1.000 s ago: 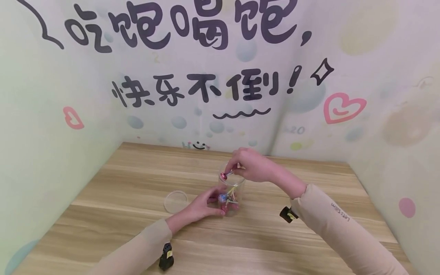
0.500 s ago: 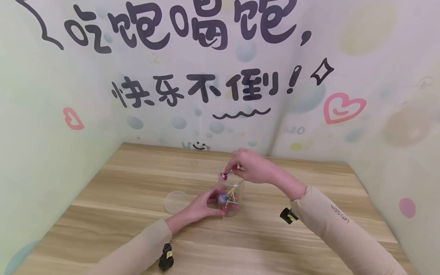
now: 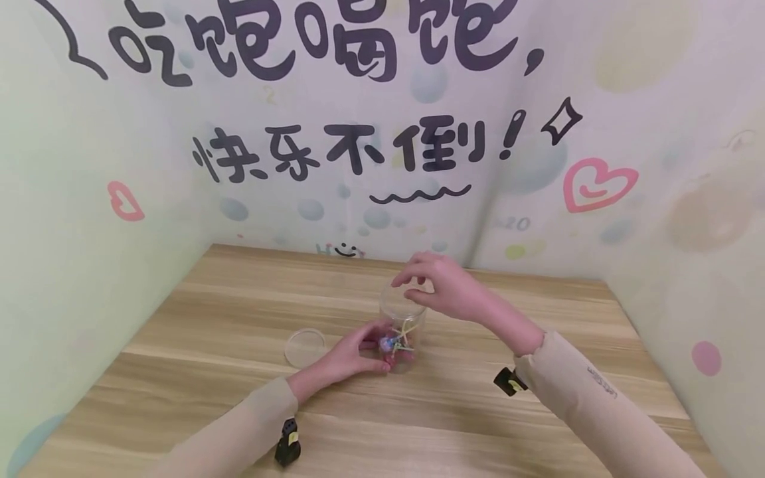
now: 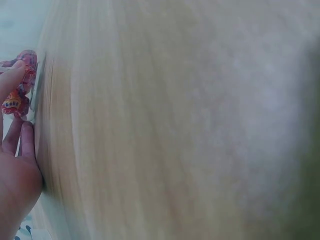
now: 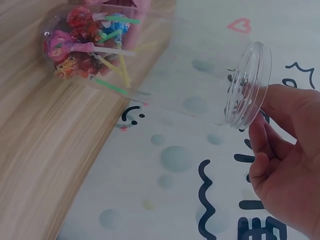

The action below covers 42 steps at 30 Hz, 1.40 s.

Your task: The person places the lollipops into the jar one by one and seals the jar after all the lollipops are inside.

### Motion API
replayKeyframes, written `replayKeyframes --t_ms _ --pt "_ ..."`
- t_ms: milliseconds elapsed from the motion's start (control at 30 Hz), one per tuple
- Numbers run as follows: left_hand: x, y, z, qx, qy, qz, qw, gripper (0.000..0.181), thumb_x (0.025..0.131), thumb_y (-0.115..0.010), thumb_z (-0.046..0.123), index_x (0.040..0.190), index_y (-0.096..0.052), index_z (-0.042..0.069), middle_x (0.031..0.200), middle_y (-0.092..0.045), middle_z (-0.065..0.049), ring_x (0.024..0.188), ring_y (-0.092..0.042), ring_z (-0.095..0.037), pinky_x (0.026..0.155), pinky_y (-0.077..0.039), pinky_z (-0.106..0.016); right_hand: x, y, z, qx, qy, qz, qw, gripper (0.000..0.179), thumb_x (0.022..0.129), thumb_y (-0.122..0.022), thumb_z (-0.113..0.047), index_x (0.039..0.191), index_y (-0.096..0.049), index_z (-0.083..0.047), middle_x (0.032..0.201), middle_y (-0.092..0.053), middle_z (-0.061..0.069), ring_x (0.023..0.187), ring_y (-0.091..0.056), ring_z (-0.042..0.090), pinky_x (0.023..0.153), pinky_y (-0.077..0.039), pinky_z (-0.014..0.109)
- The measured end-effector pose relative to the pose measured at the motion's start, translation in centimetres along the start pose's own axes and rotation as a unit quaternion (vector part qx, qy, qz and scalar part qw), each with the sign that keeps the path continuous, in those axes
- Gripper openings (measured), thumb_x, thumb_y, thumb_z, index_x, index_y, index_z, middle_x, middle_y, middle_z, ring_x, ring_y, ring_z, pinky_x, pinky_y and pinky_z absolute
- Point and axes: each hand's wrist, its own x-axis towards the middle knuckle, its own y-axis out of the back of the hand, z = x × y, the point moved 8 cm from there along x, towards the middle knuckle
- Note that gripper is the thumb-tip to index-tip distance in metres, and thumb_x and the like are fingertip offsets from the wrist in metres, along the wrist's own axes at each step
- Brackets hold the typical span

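Observation:
A clear plastic jar (image 3: 412, 318) stands upright on the table, its mouth uncovered. My left hand (image 3: 348, 353) grips its lower part from the left, thumb in front and fingers behind. Several wrapped lollipops (image 5: 95, 42) lie in the bottom of the jar, their green, yellow and white sticks pointing various ways. Red wrappers of these lollipops (image 4: 16, 104) also show beside my left fingers in the left wrist view. Above the jar's mouth is my right hand (image 3: 448, 284), fingers loosely bent and apart, holding nothing. The right wrist view puts it just beside the threaded rim (image 5: 247, 90).
A round clear lid (image 3: 305, 348) lies flat on the wooden table (image 3: 454, 425), left of the jar and behind my left forearm. Behind the table rises a wall (image 3: 269, 212) with black lettering, and side walls flank it.
Earlier my right hand pinched a red lollipop at the jar's mouth. It has let go, and its fingers have spread and lifted slightly. My left hand stays on the jar.

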Motion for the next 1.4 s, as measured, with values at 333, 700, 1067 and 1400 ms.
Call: replayKeyframes --t_ms 333,700,1067,1400 --pt "-0.1 0.0 0.3 -0.003 -0.007 0.005 1.0000 0.082 0.081 -0.081 0.014 0.150 -0.038 0.009 0.136 -0.057 -0.017 0.129 -0.053 -0.033 0.112 -0.044 -0.048 -2.1 1.5 1.5 0.026 -0.017 0.082 0.9962 0.030 0.091 -0.070 -0.013 0.121 -0.068 -0.013 0.111 -0.070 0.001 0.090 -0.061 0.014 0.079 -0.054 0.029" --pt "-0.2 0.0 -0.1 -0.005 0.003 0.009 0.9999 0.085 0.078 -0.083 0.014 0.150 -0.038 0.011 0.138 -0.056 -0.015 0.129 -0.054 -0.031 0.112 -0.045 -0.046 -4.9 1.0 3.4 0.045 -0.056 0.118 0.9904 0.038 0.090 -0.070 -0.011 0.128 -0.063 -0.014 0.110 -0.068 0.001 0.088 -0.057 0.012 0.069 -0.050 0.028" --pt "0.0 -0.1 -0.1 -0.011 0.005 0.007 0.9999 0.082 0.079 -0.082 0.013 0.149 -0.040 0.008 0.139 -0.055 -0.019 0.130 -0.052 -0.035 0.112 -0.045 -0.048 -7.2 -2.1 5.4 0.087 -0.082 0.146 0.9820 0.052 0.087 -0.072 -0.006 0.136 -0.056 -0.014 0.117 -0.066 0.007 0.091 -0.059 0.019 0.070 -0.051 0.025" --pt "-0.1 -0.1 0.0 -0.018 0.010 0.008 0.9998 0.081 0.079 -0.082 0.011 0.149 -0.041 0.009 0.140 -0.054 -0.019 0.131 -0.051 -0.036 0.113 -0.044 -0.047 -8.8 -5.9 7.8 0.197 -0.137 0.114 0.9641 0.060 0.085 -0.073 -0.002 0.139 -0.051 -0.013 0.132 -0.056 0.015 0.106 -0.055 0.025 0.083 -0.053 0.031"
